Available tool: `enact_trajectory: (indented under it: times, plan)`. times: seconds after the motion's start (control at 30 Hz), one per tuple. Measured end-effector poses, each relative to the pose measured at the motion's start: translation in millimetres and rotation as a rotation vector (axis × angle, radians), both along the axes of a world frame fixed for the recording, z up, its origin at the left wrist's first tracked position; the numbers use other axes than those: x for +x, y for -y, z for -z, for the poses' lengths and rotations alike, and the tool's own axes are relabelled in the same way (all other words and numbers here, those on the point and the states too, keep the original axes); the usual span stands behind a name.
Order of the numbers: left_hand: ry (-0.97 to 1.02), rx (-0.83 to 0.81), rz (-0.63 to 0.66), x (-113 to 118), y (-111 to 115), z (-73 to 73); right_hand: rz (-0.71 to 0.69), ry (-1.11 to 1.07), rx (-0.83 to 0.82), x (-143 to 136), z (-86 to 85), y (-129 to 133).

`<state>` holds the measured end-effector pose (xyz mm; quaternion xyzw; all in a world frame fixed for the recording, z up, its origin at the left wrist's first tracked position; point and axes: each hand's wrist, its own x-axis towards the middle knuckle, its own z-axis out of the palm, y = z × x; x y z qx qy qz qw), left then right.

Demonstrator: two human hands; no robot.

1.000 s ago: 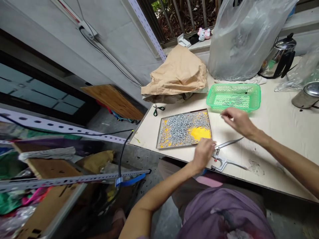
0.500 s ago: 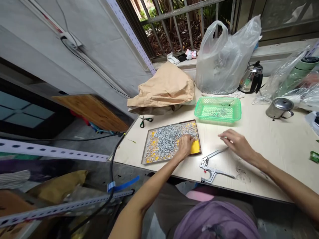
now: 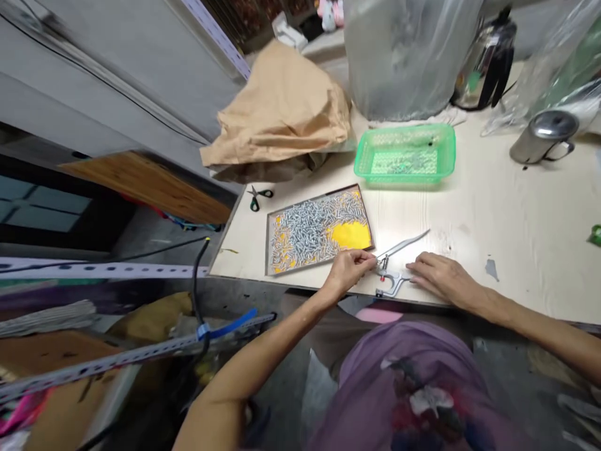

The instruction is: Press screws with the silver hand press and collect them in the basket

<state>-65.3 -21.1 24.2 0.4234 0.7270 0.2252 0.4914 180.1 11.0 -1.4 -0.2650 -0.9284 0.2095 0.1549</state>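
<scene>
Since half a second ago, the left hand (image 3: 348,272) has left the tray (image 3: 353,235) and reached the head of the silver pliers (image 3: 397,282), while the right hand (image 3: 444,277) has dropped from beyond the upper handle to the lower one. From my distant seat I see the left grip as a tight pinch of thumb and forefinger; whatever may sit between the tips is too small for me to tell. The right fingers bend at the lower handle, and I cannot tell whether they grasp it or only touch. The pliers lie between both grips, handles spread. I judge a nipped fingertip the chief risk, should the handles close with that pinch so near the head. A slack right hold could let the pliers swivel or slip over the table edge (image 3: 338,289) just bodyward of the left grip; a jolted left wrist could knock the tray, scattering its metal pins (image 3: 305,230).
</scene>
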Motion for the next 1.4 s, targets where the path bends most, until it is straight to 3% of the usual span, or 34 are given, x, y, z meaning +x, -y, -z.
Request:
enact_trajectory:
  times: [0.17,0.4,0.6,0.77,1.0,1.1,1.3,1.4]
  plan:
    - [0.155,-0.140,-0.085,13.6,31.6,16.6,-0.013,0.123,-0.047,-0.6,10.1,11.6]
    - [0.101,-0.105,-0.039,12.5,36.2,30.5,0.009,0.196,-0.044,-0.9,11.2,16.6]
    - [-0.035,-0.163,0.024,12.1,36.2,28.4,0.010,0.209,-0.046,-1.0,10.1,19.0]
    - [-0.024,-0.277,0.097,10.1,30.9,23.9,-0.014,0.275,-0.054,-1.7,5.4,18.0]
    - [-0.022,-0.347,0.036,14.1,30.1,24.3,0.056,0.320,0.122,2.8,11.0,-26.0]
    - [-0.001,-0.361,-0.025,17.5,31.1,22.6,0.023,0.353,0.158,2.5,15.8,-36.3]
    - [0.019,-0.380,-0.050,19.7,30.5,21.4,-0.003,0.382,0.182,-3.1,5.8,-28.4]
    - [-0.023,-0.370,0.027,15.7,34.8,22.9,-0.024,0.345,0.169,-2.8,1.3,-22.8]
